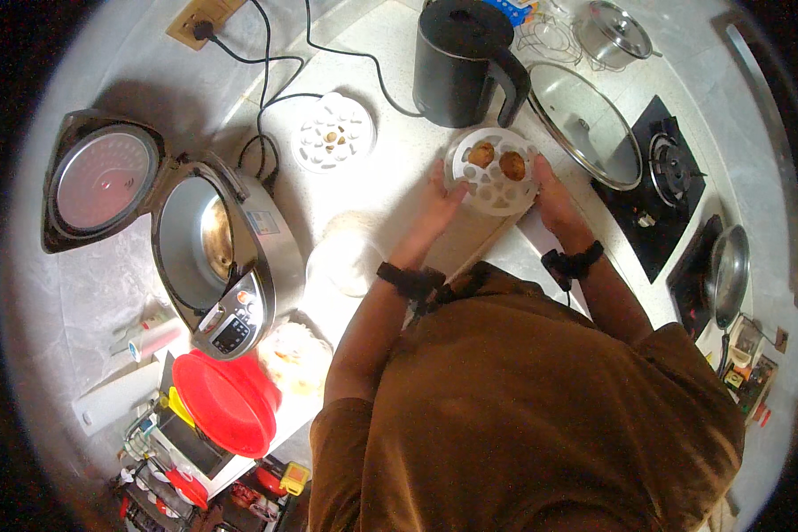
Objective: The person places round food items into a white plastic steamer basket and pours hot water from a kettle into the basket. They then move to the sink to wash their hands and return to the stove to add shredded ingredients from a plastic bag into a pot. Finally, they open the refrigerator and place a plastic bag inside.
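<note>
Between both hands is a round white perforated steaming rack (pixel 491 193) with two browned food pieces (pixel 481 154) on it, near the counter's front edge. My left hand (pixel 440 203) grips its left rim with the thumb over the edge. On the opposite rim lies my right hand (pixel 550 187), its fingers along the side. A second white perforated tray (pixel 333 133), with small brown bits at its middle, rests on the counter to the left. Further left stands an open rice cooker (pixel 196 243); its inner pot has a browned bottom.
A black electric kettle (pixel 462 73) stands just beyond the rack. To the right are a glass lid (pixel 585 126), a gas hob (pixel 665 179) and a frying pan (pixel 730 276). At left sit a pale round bowl (pixel 347 263) and a red basin (pixel 223 402). Black cables cross the counter's back.
</note>
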The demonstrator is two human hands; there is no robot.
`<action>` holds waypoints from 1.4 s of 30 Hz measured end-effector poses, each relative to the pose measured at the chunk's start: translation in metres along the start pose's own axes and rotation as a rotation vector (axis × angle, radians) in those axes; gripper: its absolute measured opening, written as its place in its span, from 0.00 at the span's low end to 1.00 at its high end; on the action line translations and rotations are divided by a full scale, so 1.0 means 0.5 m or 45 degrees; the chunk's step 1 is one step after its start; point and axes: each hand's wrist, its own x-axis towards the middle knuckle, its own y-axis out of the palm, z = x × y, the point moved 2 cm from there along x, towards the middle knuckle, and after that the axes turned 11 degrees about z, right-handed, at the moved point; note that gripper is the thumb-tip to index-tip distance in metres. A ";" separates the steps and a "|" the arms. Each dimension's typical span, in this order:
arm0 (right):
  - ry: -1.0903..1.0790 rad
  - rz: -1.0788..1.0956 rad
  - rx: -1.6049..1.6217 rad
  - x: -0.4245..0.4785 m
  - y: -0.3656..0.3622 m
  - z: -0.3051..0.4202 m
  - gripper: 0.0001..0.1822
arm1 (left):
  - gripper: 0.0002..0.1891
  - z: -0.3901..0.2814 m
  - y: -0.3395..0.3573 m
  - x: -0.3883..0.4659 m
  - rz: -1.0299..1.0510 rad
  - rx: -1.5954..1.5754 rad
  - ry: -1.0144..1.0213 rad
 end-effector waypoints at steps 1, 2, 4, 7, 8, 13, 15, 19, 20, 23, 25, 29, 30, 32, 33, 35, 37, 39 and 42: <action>-0.003 -0.033 -0.075 0.009 -0.019 -0.013 0.34 | 0.36 0.003 0.002 0.001 0.000 0.055 -0.028; -0.005 -0.066 -0.150 0.025 -0.049 -0.039 0.33 | 0.35 0.006 0.003 0.002 -0.001 0.110 -0.056; -0.011 -0.039 -0.197 0.037 -0.059 -0.053 0.32 | 0.33 -0.011 0.005 -0.004 -0.033 0.157 0.049; -0.017 0.087 -0.136 0.042 -0.053 -0.058 0.33 | 0.31 -0.063 0.006 -0.030 -0.046 0.151 0.048; -0.025 0.093 -0.129 0.034 -0.046 -0.051 0.34 | 0.30 -0.077 0.004 -0.036 -0.043 0.138 0.024; -0.194 0.251 -1.210 0.074 -0.189 -0.132 0.41 | 0.30 -0.058 0.005 -0.032 -0.095 0.301 -0.094; -0.106 0.183 -0.989 0.063 -0.175 -0.129 0.43 | 0.30 -0.048 0.004 -0.030 -0.175 0.299 -0.037; 0.199 -0.174 -0.357 -0.006 0.054 -0.009 0.43 | 0.29 -0.061 -0.019 -0.073 -0.356 0.458 0.197; 0.205 -0.129 -0.397 -0.011 0.073 -0.002 0.42 | 0.29 -0.065 -0.027 -0.087 -0.370 0.497 0.188; 0.089 0.100 -0.742 0.006 0.078 -0.014 0.41 | 0.29 -0.112 -0.063 -0.139 -0.396 0.533 0.145; 0.052 0.253 -0.789 0.016 0.140 0.007 0.41 | 0.30 -0.166 -0.098 -0.184 -0.415 0.452 0.074; 0.059 0.332 -0.713 0.064 0.268 0.058 0.35 | 0.27 -0.220 -0.189 -0.206 -0.594 0.574 0.245; 0.084 0.327 -0.734 0.073 0.315 0.078 0.34 | 0.27 -0.215 -0.219 -0.203 -0.653 0.576 0.229; 0.078 0.436 -0.854 0.119 0.359 0.088 0.32 | 0.23 -0.193 -0.292 -0.184 -0.731 0.605 0.385; 0.040 0.545 -0.951 0.164 0.368 0.089 0.32 | 0.21 -0.182 -0.320 -0.169 -0.811 0.529 0.147; -0.182 0.717 -1.305 0.225 0.379 0.092 0.33 | 0.22 -0.182 -0.367 -0.148 -0.848 0.541 0.107; -0.564 0.898 -1.806 0.270 0.407 0.079 0.36 | 0.26 -0.148 -0.415 -0.136 -0.827 0.328 0.111; -0.889 0.957 -1.681 0.371 0.373 0.041 0.47 | 0.28 -0.140 -0.433 -0.113 -0.829 0.244 0.095; -0.757 1.001 -1.620 0.419 0.380 0.016 0.48 | 0.27 -0.149 -0.439 -0.117 -0.933 0.289 -0.092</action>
